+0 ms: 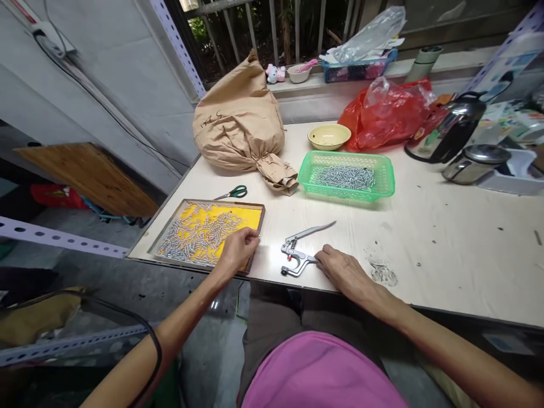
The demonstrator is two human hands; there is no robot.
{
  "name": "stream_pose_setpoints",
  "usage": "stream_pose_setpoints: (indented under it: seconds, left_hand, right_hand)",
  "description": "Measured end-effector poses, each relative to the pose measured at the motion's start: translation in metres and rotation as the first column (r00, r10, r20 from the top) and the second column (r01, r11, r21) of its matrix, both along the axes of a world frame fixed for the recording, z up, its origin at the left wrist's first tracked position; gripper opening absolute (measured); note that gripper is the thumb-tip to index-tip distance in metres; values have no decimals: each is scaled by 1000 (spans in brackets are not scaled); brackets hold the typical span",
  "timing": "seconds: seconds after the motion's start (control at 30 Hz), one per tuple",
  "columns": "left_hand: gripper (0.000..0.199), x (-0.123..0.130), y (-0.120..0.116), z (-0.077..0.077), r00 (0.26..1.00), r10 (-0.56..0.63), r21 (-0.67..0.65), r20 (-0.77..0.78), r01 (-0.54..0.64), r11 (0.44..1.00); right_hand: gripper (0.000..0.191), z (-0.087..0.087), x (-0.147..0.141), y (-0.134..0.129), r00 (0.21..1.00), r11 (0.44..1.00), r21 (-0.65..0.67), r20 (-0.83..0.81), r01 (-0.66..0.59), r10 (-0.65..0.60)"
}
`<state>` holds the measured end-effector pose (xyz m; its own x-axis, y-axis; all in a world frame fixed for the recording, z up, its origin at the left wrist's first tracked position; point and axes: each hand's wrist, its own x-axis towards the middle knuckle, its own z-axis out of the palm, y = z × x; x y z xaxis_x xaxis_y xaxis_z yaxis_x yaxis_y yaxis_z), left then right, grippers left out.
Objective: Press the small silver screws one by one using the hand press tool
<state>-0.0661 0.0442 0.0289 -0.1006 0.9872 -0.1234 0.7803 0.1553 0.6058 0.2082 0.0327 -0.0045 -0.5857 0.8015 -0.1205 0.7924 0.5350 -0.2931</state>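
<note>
My left hand is pinched closed over the right edge of a shallow tray. A tiny silvery piece seems to show at its fingertips. Many small silvery metal pieces lie scattered on the tray's yellow bottom, heaped toward the left. My right hand is closed around the lower handle of the snap pliers, which lie at the table's front edge. Their upper handle stands spread away from the lower one, and the jaw faces left. Beyond the pliers, a green plastic basket holds more small silvery pieces.
Green-handled scissors lie behind the tray. Farther back are a tied brown paper sack, a yellow bowl and a red plastic bag. A kettle and a metal cup stand at the right on the table.
</note>
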Motion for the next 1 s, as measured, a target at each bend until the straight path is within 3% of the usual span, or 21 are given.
stream_pose_setpoints:
  seconds: [0.1, 0.2, 0.37, 0.57, 0.8, 1.0]
  left_hand:
    - [26, 31, -16, 5, 954, 32, -161, 299, 17, 987]
    - [26, 54, -23, 2, 910, 64, -280, 409, 59, 958]
    - [28, 63, -17, -7, 943, 115, -361, 312, 6, 932]
    - [36, 61, -12, -15, 988, -10, -334, 156, 63, 940]
    - [34, 67, -3, -7, 997, -69, -419, 19, 71, 905]
    - [41, 60, 2, -15, 996, -46, -485, 76, 77, 871]
  right_hand:
    - [16, 6, -2, 1, 999, 1000, -14, 29, -19, 19]
    - [16, 10, -2, -1, 998, 1000, -9, 56, -8, 9]
    - [19, 9, -2, -3, 999, 1000, 25, 49, -1, 0]
    - [20, 6, -3, -2, 999, 1000, 23, 51, 11, -12]
    - [20, 7, -3, -4, 1000, 1000, 15, 26, 17, -18]
    - [22, 2, -1, -4, 1000, 1000, 16, 15, 14, -14]
